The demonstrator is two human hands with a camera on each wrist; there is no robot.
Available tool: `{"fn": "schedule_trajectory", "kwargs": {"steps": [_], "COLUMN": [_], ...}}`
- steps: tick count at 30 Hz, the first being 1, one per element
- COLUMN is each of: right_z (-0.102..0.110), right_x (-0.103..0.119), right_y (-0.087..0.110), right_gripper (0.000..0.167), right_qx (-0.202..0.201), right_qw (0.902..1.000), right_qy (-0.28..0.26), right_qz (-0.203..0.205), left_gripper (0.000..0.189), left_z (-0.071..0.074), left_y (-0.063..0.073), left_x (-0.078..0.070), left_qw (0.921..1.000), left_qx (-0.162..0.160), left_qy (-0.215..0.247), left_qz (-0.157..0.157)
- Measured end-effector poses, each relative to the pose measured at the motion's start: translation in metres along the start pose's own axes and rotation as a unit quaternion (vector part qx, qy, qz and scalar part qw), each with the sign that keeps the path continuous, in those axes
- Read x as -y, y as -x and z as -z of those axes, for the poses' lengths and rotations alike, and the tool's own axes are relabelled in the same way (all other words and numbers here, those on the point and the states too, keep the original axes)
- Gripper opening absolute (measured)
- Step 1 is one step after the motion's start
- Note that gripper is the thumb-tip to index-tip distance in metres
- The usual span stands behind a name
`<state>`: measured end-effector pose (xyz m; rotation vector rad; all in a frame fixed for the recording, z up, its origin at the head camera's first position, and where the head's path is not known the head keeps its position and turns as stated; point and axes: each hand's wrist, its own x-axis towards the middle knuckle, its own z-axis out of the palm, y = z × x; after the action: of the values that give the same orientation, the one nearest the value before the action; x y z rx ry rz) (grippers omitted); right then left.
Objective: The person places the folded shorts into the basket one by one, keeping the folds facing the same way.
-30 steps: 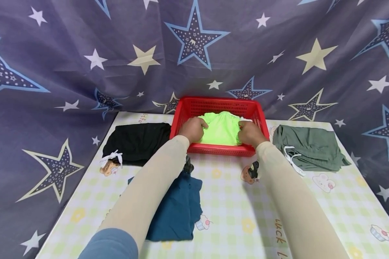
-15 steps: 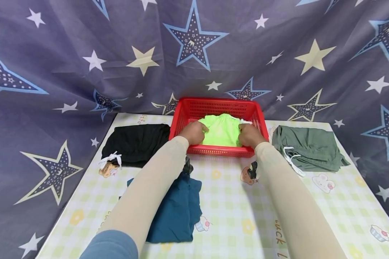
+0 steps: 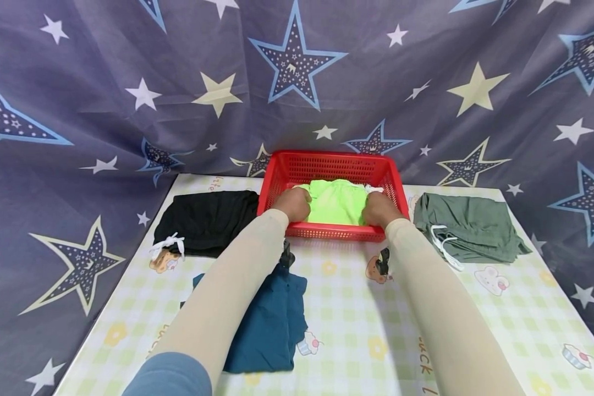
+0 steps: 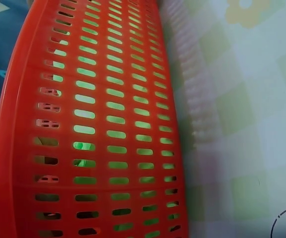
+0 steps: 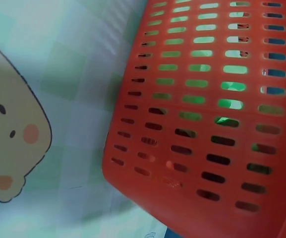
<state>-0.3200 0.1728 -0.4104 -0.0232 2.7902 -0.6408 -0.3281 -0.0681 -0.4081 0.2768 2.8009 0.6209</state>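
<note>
A red plastic basket (image 3: 336, 232) with slotted walls stands at the back of the table, and folded neon green shorts (image 3: 337, 202) with a gathered waistband lie low inside it. My left hand (image 3: 295, 204) grips the shorts at their left side, with its fingers curled. On the opposite side, my right hand (image 3: 379, 210) holds the right edge, close to a white drawstring (image 3: 374, 188). Both hands reach over the front rim, and their fingertips are partly hidden in the cloth. Through the slots of the basket wall (image 4: 98, 193) in the left wrist view, green fabric shows.
Folded black shorts (image 3: 213, 220) with a white drawstring lie left of the basket. Grey-green shorts (image 3: 470, 225) lie on its right. A dark blue folded garment (image 3: 269, 324) rests in front, partly under the left forearm. A starry curtain (image 3: 178, 82) hangs behind the checked tablecloth (image 3: 346, 319).
Both hands have lowered the green shorts a little deeper into the basket. The basket and the other folded garments have stayed in place.
</note>
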Motion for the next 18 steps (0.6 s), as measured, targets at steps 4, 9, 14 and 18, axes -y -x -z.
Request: {"fn": "schedule_trajectory", "kwargs": {"steps": [4, 9, 14, 18], "right_z": [-0.001, 0.001, 0.005, 0.011], "right_x": [-0.001, 0.0, -0.002, -0.004], "right_y": [0.0, 0.004, 0.009, 0.014], "right_gripper": [0.022, 0.022, 0.046, 0.056], "right_qx": [-0.012, -0.028, -0.068, -0.101], "right_qw": [0.9998, 0.9986, 0.9938, 0.9888], "right_qy": [-0.006, -0.036, -0.088, -0.105], "right_qz": [-0.014, -0.026, 0.0, 0.034], "left_gripper": [0.036, 0.02, 0.026, 0.032], "left_z": [0.0, 0.0, 0.003, 0.012], "left_y": [0.001, 0.003, 0.007, 0.02], "left_x": [-0.001, -0.001, 0.003, 0.004], "left_qw": [0.9998, 0.9985, 0.992, 0.9801], "left_qx": [-0.014, -0.05, -0.121, -0.173], "left_qy": [-0.008, -0.019, 0.035, 0.094], "left_qz": [0.014, 0.014, 0.01, -0.022]}}
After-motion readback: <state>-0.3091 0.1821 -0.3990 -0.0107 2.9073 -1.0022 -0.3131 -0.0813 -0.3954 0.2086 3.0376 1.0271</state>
